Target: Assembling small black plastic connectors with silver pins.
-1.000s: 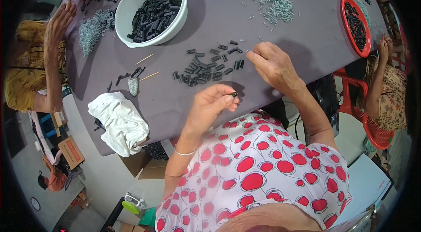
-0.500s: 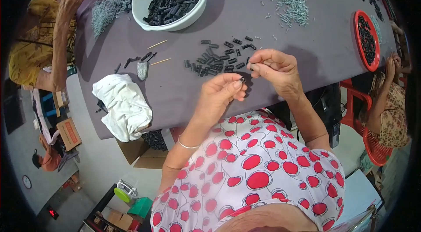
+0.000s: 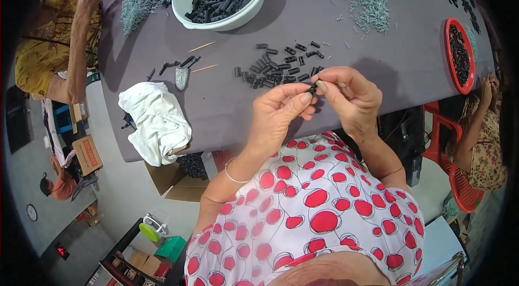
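Between both hands (image 3: pixel 277 113) (image 3: pixel 354 99), a small black part (image 3: pixel 312 90)

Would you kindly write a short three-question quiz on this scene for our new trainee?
1. True or false: the white cloth lies at the right-hand end of the table.
2. Multiple choice: which container holds black parts on the right side of the table?
A. A blue bucket
B. A red dish
C. A glass jar
3. Short answer: what colour is the small piece where the left hand and the right hand meet?

Key:
1. False; the white cloth lies at the near left of the table.
2. B
3. Black
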`<state>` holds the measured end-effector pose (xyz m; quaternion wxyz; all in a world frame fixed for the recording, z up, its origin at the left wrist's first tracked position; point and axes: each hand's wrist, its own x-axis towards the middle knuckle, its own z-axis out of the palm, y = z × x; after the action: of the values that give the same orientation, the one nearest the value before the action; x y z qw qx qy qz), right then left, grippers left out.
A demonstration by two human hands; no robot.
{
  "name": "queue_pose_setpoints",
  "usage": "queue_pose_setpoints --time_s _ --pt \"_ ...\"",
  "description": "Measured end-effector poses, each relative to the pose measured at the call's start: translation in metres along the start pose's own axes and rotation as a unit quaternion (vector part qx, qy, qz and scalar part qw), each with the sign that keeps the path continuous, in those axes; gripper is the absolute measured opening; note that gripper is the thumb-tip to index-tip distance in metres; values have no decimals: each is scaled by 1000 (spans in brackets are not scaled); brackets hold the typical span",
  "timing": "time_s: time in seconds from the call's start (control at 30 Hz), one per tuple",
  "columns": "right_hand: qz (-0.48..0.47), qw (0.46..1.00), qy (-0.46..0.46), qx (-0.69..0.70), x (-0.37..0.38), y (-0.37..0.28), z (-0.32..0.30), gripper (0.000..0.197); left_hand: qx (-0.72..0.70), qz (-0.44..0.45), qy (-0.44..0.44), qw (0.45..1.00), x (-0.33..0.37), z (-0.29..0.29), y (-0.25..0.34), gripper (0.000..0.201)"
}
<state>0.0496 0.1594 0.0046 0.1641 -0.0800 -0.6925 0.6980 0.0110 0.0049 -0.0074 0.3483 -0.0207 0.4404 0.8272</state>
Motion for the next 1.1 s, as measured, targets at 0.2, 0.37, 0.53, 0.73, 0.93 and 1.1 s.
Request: queue_pose_setpoints --time_s 0.2,0.37,0.53,0.73,0.93,1.1 --pt "-33 999 22 -24 -4 7 3 13 36 27 24 999 -2 3 -1 20" --pt "-62 997 24 -50 -3 12 3 14 73 41 32 996 -1 4 -1 20" --pt "-70 994 -35 -81 -7 21 -5 14 100 51 42 993 -1 5 -3 20" --pt "-83 993 4 -78 -11 34 -1 13 115 55 57 990 1 8 -7 19" --pt "-79 993 4 -93 -14 39 0 13 140 76 66 985 2 4 -16 18" --pt "-61 994 -10 -89 -17 47 1 17 143 45 95 984 3 5 -16 17"
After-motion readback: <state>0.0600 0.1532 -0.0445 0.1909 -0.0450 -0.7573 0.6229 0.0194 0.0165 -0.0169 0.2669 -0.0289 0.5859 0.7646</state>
